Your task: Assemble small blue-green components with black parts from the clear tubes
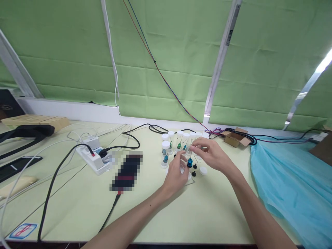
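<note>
Several small clear vials with white caps [166, 149] stand in a cluster on the pale green table [207, 214], each with a coloured knob and thin pin inside. My left hand [177, 174] is curled round a clear vial near the table top. My right hand [207, 150] pinches the thin pin of a blue knob [190, 162] just above that vial. A loose white cap [203, 170] and small black knobs [194, 169] lie beside my hands.
A white power strip [94, 157] with black cables sits left of the vials, next to a blurred dark device [127, 173]. A small open cardboard box [234, 138] and tangled wires lie behind. Blue cloth [290, 180] covers the right side. Green blinds hang behind.
</note>
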Demonstrator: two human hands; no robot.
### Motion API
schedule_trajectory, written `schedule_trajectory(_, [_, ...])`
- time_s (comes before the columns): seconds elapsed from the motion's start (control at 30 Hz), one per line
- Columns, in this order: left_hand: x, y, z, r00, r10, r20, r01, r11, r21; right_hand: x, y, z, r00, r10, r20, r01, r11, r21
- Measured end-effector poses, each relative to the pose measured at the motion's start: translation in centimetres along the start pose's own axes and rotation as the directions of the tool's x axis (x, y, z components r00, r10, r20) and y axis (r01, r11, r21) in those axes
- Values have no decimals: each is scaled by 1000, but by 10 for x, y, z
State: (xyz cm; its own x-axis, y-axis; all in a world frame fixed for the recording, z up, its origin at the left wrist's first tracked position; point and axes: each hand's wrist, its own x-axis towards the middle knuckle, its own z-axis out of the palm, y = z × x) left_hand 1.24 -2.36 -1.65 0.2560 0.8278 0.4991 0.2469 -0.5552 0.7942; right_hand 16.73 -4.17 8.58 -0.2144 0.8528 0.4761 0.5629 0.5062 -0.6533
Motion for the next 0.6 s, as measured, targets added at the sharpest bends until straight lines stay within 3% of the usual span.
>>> schedule_trajectory(0.17, [1, -2, 0, 997, -65, -48, 67, 997, 40, 3, 13, 1, 995, 41, -95, -16, 969, 247])
schedule_trajectory(0.37, [3, -6, 0, 991, -108, -75, 113, 991, 66, 6, 35, 4, 978, 142, -153, -15, 780, 625])
schedule_trajectory(0.5, [3, -7, 0, 993, -101, -57, 106, 990, 89, 9, 41, -1, 949, 191, -250, 48, 697, 715])
schedule_trajectory(0.6, [1, -7, -1, 996, -78, -36, 82, 991, 107, 9, 41, -3, 933, 202, -299, 85, 683, 726])
